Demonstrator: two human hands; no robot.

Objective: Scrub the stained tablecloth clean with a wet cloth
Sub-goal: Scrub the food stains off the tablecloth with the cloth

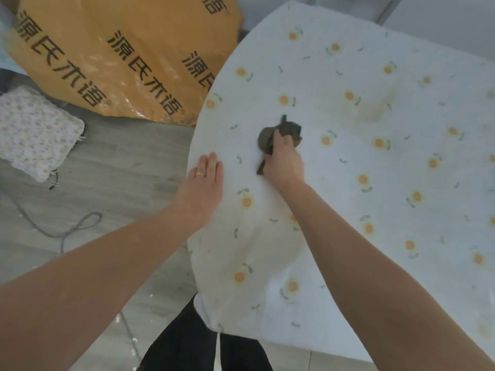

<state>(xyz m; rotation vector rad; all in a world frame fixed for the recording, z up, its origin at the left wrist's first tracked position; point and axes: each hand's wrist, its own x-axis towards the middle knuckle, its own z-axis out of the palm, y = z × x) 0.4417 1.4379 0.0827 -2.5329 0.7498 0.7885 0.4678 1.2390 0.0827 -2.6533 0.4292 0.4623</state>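
A white tablecloth (334,167) printed with small orange flowers covers the table on the right. A faint yellowish stain (375,109) shows on it, beyond and to the right of my hands. My right hand (284,163) grips a bunched dark green cloth (278,133) and holds it down on the tablecloth, left of the stain. My left hand (205,180) lies flat with straight fingers on the tablecloth near its left edge; a ring is on one finger.
A large orange plastic-wrapped package (120,57) with black lettering leans at the back left. A folded flowered fabric (34,132) lies on the grey floor, with a cable (75,226) looping nearby. My dark trousers (187,341) show at the table's near edge.
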